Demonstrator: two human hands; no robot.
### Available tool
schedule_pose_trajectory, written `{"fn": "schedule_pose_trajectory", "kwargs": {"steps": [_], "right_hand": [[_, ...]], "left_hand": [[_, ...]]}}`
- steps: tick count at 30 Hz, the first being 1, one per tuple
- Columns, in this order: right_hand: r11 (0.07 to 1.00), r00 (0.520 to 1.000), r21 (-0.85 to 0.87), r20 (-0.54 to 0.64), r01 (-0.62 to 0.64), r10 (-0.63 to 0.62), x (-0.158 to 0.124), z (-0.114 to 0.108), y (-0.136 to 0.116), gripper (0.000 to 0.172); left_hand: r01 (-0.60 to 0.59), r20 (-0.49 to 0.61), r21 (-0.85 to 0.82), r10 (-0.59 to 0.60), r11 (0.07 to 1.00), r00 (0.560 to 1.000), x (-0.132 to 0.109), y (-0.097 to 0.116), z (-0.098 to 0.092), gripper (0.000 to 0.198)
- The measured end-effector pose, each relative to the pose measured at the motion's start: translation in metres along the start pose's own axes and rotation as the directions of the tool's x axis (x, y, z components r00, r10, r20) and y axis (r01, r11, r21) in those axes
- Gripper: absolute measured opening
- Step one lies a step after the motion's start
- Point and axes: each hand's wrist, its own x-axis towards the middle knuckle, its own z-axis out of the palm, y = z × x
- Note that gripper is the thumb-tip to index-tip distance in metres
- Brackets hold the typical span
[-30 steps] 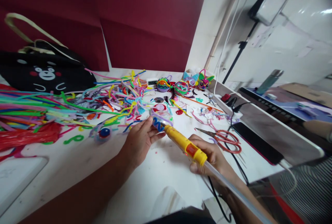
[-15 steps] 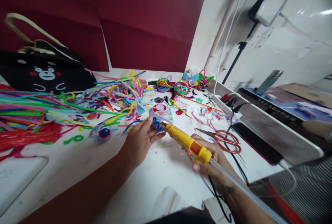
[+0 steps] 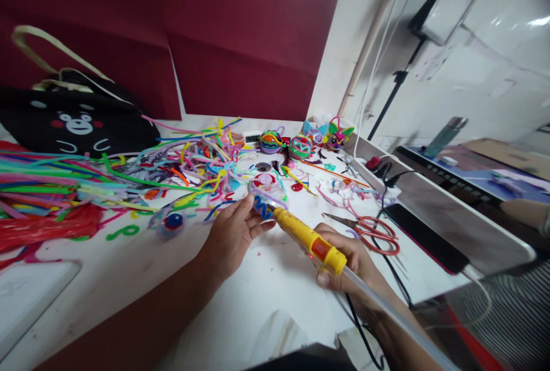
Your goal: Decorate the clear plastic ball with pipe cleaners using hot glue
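A yellow hot glue gun (image 3: 307, 238) with a long clear glue stick (image 3: 387, 301) sticking out of its back is gripped in my right hand (image 3: 348, 256). Its dark nozzle meets a small clear plastic piece (image 3: 275, 192) with a wavy blue pipe cleaner (image 3: 262, 207) and a lilac strip on it. Between the thumb and fingers of my left hand (image 3: 234, 232) this piece is held just above the table. Whether fresh glue lies under the nozzle is too small to tell. Another clear round piece with a dark blue ball (image 3: 173, 222) lies left of my left hand.
Pipe cleaners (image 3: 43, 182) heap up at the left by a black bag (image 3: 77, 124). Red-handled scissors (image 3: 369, 232) and a phone (image 3: 425, 238) lie at the right, near the glue gun's black cord (image 3: 363, 328). Decorated balls (image 3: 301, 146) stand at the back. Another person's arm (image 3: 526, 213) shows far right.
The glue gun and my right hand have shifted slightly left, with the nozzle still at the clear piece. My left hand keeps its hold almost unmoved.
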Motion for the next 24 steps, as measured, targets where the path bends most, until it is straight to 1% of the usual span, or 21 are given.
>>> {"fn": "schedule_pose_trajectory", "kwargs": {"steps": [4,8,12,24], "right_hand": [[1.000,1.000,0.029,-0.014,-0.010,0.011,-0.0002,0.0006,0.0012,0.034],[0.999,1.000,0.027,0.003,-0.019,0.019,0.0000,0.0007,0.0011,0.032],[1.000,1.000,0.019,-0.005,-0.023,0.024,0.0002,0.0015,0.0006,0.032],[1.000,0.999,-0.003,0.042,0.007,-0.007,0.0001,-0.0054,0.0007,0.035]], "left_hand": [[-0.003,0.006,-0.013,0.003,1.000,1.000,0.0002,-0.0006,0.0000,0.011],[0.002,0.001,-0.013,-0.002,1.000,1.000,0.0000,-0.0007,0.0000,0.011],[0.001,-0.002,-0.009,-0.001,1.000,1.000,-0.0001,-0.0007,0.0004,0.012],[0.007,-0.036,0.004,-0.006,1.000,0.999,-0.0013,0.0033,0.0042,0.016]]}}
